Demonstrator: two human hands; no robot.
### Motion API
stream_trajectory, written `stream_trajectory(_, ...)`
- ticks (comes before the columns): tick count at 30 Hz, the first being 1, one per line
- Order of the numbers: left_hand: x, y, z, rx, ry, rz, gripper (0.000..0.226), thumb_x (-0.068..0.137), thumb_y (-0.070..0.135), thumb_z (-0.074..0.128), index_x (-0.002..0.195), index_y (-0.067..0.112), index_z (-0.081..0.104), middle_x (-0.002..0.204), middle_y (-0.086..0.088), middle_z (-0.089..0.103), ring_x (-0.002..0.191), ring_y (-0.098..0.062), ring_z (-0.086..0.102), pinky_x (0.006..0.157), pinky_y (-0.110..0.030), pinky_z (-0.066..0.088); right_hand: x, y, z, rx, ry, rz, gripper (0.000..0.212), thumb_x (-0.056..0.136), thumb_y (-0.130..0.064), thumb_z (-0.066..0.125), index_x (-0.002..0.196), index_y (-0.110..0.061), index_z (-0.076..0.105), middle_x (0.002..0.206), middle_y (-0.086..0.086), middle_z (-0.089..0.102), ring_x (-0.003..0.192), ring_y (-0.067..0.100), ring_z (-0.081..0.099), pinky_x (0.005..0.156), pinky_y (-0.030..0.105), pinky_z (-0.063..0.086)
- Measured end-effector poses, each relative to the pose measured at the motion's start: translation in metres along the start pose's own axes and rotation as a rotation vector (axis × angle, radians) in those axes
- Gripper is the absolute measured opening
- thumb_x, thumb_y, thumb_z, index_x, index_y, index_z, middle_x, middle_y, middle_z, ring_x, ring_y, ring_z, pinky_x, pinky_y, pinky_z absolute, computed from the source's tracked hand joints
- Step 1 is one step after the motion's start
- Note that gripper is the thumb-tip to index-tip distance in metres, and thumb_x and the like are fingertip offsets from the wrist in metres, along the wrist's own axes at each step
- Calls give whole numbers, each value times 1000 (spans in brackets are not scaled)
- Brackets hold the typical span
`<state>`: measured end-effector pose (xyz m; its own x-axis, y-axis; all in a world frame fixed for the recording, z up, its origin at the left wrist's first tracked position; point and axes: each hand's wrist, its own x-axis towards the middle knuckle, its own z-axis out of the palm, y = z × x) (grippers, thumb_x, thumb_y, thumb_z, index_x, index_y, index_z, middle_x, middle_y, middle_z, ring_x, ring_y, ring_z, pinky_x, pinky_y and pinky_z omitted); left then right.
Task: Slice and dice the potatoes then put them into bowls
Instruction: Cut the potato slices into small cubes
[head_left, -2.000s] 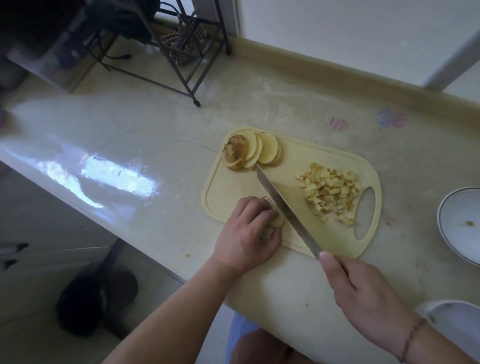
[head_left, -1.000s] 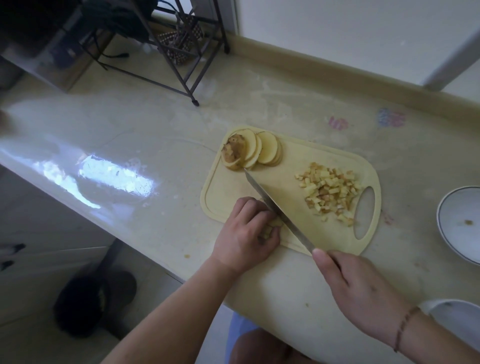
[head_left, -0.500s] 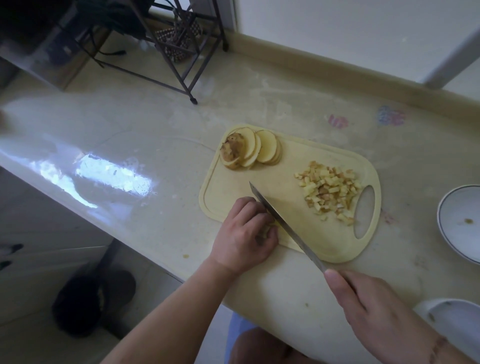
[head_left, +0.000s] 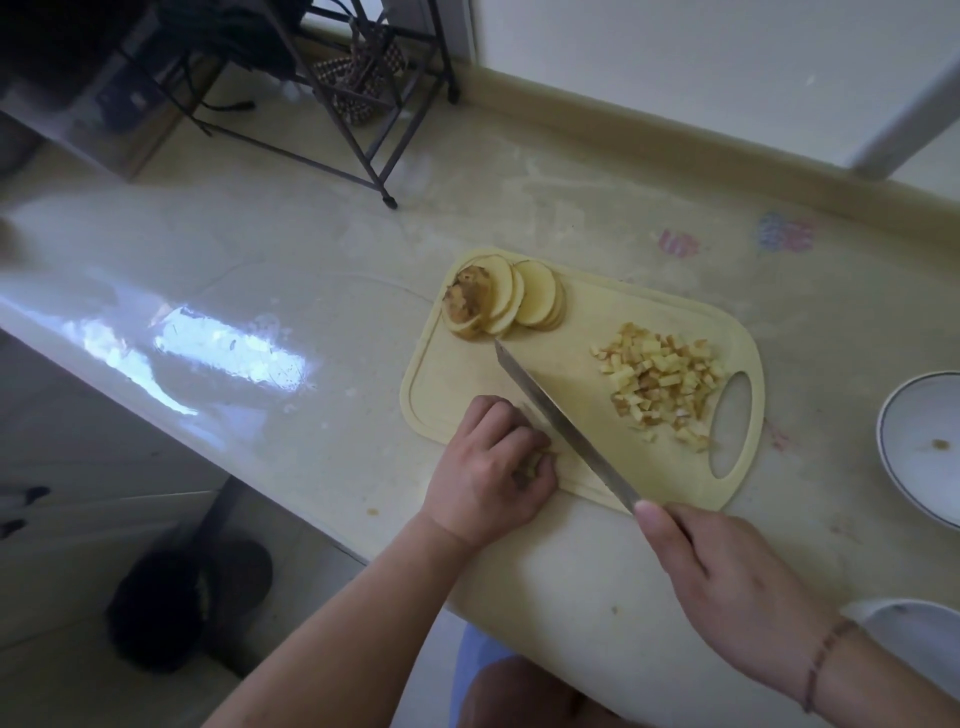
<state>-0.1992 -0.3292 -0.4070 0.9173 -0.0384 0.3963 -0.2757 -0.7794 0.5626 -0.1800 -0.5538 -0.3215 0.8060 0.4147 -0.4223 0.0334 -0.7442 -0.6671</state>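
Left hand (head_left: 488, 467) curls over a potato piece I can barely see at the cutting board's (head_left: 452, 395) near edge; my right hand (head_left: 727, 577) grips the knife (head_left: 561, 426), pushed forward again since half a second ago, so dicing continues.

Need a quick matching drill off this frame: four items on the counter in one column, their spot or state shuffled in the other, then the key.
Column 1
1. potato slices
2. diced potato
3. knife
4. white bowl

Column 2
A. off the cutting board, at the right edge of the view
B. gripped by the right hand
C. fanned at the board's far left corner
D. heaped beside the board's handle hole

Pairs: 1-C, 2-D, 3-B, 4-A
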Motion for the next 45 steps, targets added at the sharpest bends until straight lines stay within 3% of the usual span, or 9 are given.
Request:
stream_trajectory(9, 0, -1, 1, -29, 14, 18, 6, 79, 3, 77, 76, -1, 72, 83, -13, 66, 84, -34, 63, 74, -40, 53, -13, -1, 1, 33, -32, -13, 73, 81, -75, 20, 62, -9, 43, 64, 13, 53, 52, 16, 48, 56, 29, 38)
stream_trajectory(17, -1, -2, 2, -42, 33, 9, 6, 80, 3, 78, 76, 0, 73, 82, -12, 66, 80, -33, 62, 70, -39, 53, -21, 9, 2, 2, -42, 40, 76, 76, -78, 18, 63, -9, 47, 66, 8, 59, 57, 13, 52, 62, 29, 40)
stream_trajectory(25, -1, -1, -1, -35, 32, 26, 6, 79, 4, 80, 78, 1, 75, 81, -9, 65, 78, -29, 60, 68, -36, 53, 10, -8, 11, 3, -45, -6, 62, 89, -69, 17, 55, -20, 33, 49, -6, 44, 46, 11, 41, 50, 24, 34)
stream_trajectory(38, -7, -1, -2, -16, 76, 17, 6, 81, 0, 78, 78, -1, 73, 85, -12, 67, 85, -33, 63, 76, -38, 54, -8, -3, 2, 47, -51, 16, 78, 79, -78, 19, 62, -7, 45, 62, 12, 56, 54, 18, 52, 60, 33, 45)
stream_trajectory(45, -5, -1, 0, -32, 100, 18, 6, 80, -4, 76, 76, -1, 74, 82, -12, 69, 80, -32, 66, 72, -39, 55, -16, 3, 2, 15, -66, 9, 75, 80, -78, 18, 63, -9, 43, 59, 7, 54, 52, 12, 49, 57, 28, 40)
